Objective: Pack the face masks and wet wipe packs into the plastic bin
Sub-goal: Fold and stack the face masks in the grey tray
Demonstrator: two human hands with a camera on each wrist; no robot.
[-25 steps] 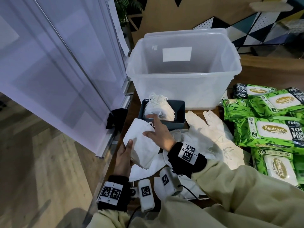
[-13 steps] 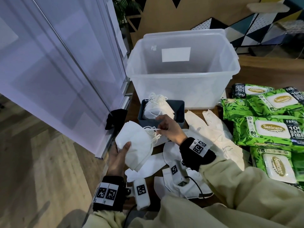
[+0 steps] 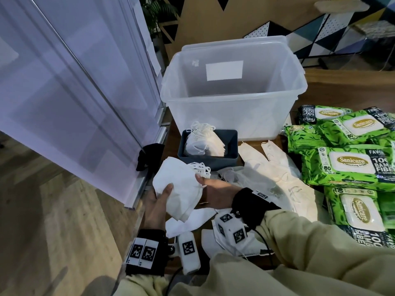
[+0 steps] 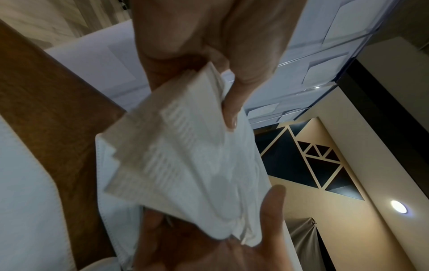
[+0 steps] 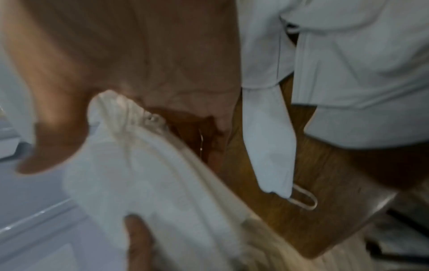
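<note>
We grip the mask stack (image 3: pixel 178 189) at both ends: left hand (image 3: pixel 157 205) underneath, right hand (image 3: pixel 215 192) pinching its right edge. Its long axis tilts, ear loops pointing toward the plastic bin (image 3: pixel 226 107).

The green wet wipe packs (image 3: pixel 344 165) read "Sanicare", "80" and "100".

The bin (image 3: pixel 226 107) is clear, smooth plastic. The masks (image 3: pixel 177 189) look like soft matt white cloth. The wipe packs (image 3: pixel 346 165) at right have glossy green film. The table (image 3: pixel 342 86) is brown wood.
</note>
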